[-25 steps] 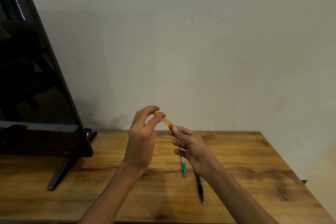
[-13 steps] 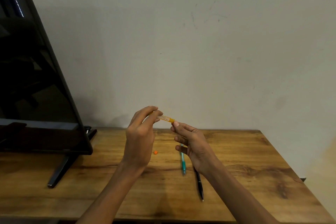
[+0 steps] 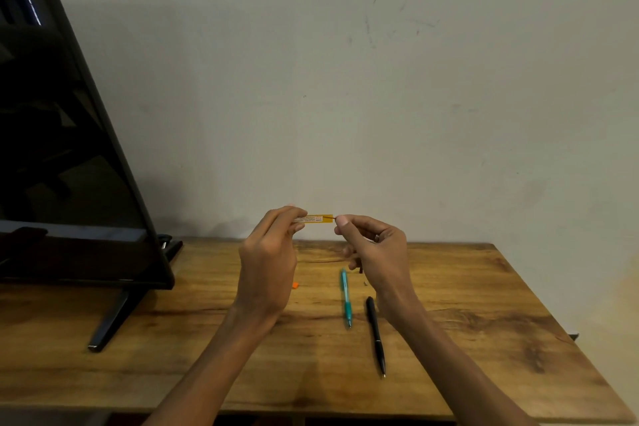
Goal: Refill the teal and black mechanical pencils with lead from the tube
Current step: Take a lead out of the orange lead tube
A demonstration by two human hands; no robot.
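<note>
My left hand pinches the left end of a small orange lead tube, held level above the wooden table. My right hand pinches a thin dark lead at the tube's right mouth. The teal pencil lies on the table below my hands, tip toward me. The black pencil lies just right of it, partly behind my right wrist.
A small orange cap lies on the table under my left hand. Two tiny bits lie beside the teal pencil's top end. A black monitor on its stand fills the left. A plain wall runs behind.
The tube has swung from a slant to level. My right hand has shifted right, off the tube's end, and now pinches a thin lead at its mouth.
</note>
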